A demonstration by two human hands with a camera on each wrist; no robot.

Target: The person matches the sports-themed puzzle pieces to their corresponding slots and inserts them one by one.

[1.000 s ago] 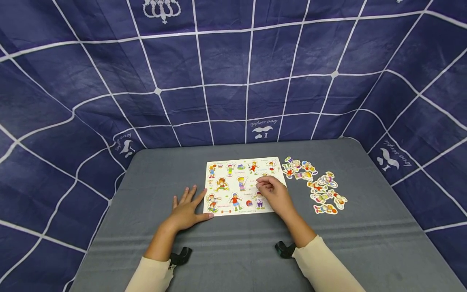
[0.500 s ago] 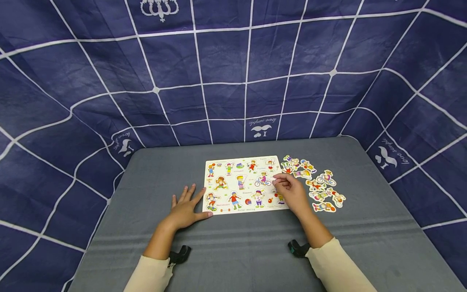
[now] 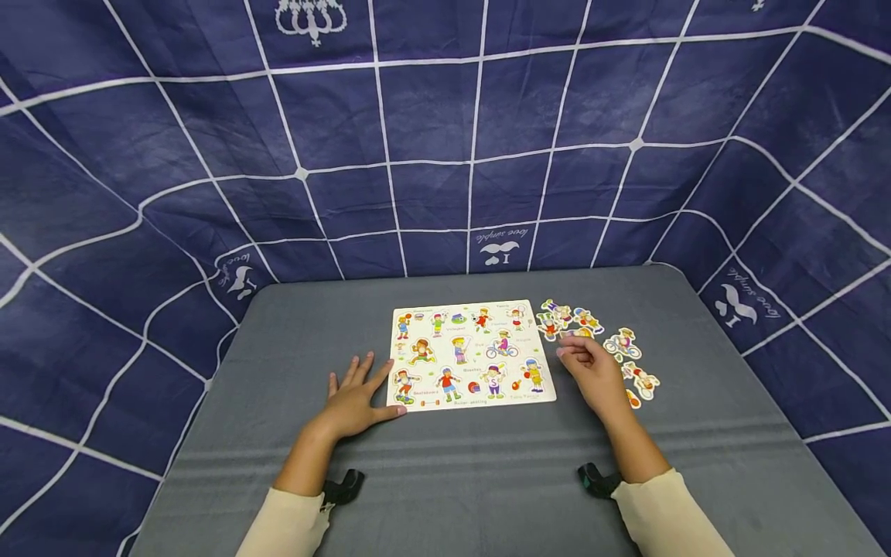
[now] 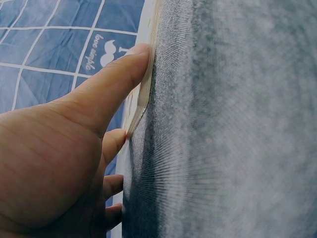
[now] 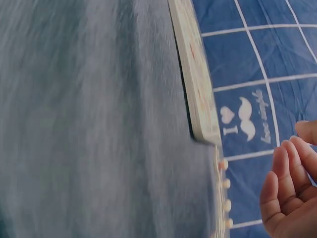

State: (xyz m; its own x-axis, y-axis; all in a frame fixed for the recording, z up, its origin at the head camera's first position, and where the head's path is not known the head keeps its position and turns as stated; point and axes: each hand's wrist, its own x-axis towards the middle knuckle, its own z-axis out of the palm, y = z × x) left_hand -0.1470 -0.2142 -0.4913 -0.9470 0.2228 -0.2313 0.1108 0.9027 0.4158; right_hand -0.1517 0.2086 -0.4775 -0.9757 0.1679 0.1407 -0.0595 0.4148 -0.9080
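A cream puzzle board (image 3: 513,367) printed with children playing sports lies on the table. My left hand (image 3: 351,406) rests with fingers spread at its lower left corner; in the left wrist view the thumb (image 4: 133,62) touches the board's edge. My right hand (image 3: 593,375) hovers just right of the board, over the loose puzzle pieces, and covers some of them. Its fingers (image 5: 282,186) are loosely curled, with nothing seen between them. A cyclist piece (image 3: 623,343) lies beyond that hand.
More cut-out pieces (image 3: 557,316) lie by the board's upper right corner, others (image 3: 643,382) farther right. Small round knobs (image 5: 226,183) stand up from pieces in the right wrist view. Blue checked cloth (image 3: 431,193) surrounds the grey table (image 3: 473,472) at back and sides.
My right hand has moved right, from above the board to the pieces beside it, uncovering the cyclist picture and the board's lower right corner. The left hand stays in place.
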